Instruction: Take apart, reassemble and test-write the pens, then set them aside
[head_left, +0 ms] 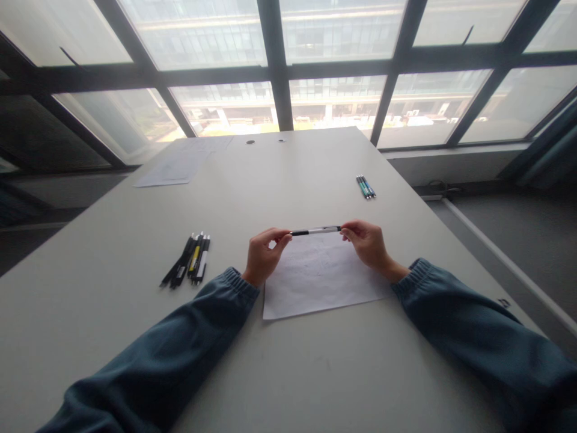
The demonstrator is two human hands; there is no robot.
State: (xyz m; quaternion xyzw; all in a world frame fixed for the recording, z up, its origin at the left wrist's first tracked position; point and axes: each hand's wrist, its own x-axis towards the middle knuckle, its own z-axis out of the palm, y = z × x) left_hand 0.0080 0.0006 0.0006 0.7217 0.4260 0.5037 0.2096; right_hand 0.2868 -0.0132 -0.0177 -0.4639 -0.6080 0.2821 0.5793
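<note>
A black and white pen (316, 230) is stretched level between my two hands, above the far edge of a sheet of paper (311, 288) with faint marks. My left hand (265, 252) pinches its left end between thumb and fingers. At the other end, my right hand (367, 243) grips the dark tip in a similar pinch. Left of my left hand lies a bunch of several pens (189, 260), mostly black, one with yellow and one with white. Farther off to the right, a small group of blue and green pens (365, 187) rests on the table.
The white table (279, 367) reaches to large windows at the back. More papers (174, 166) lie at its far left, and a round dark spot (250, 142) shows near the far edge. The table's right edge runs beside my right sleeve (469, 325).
</note>
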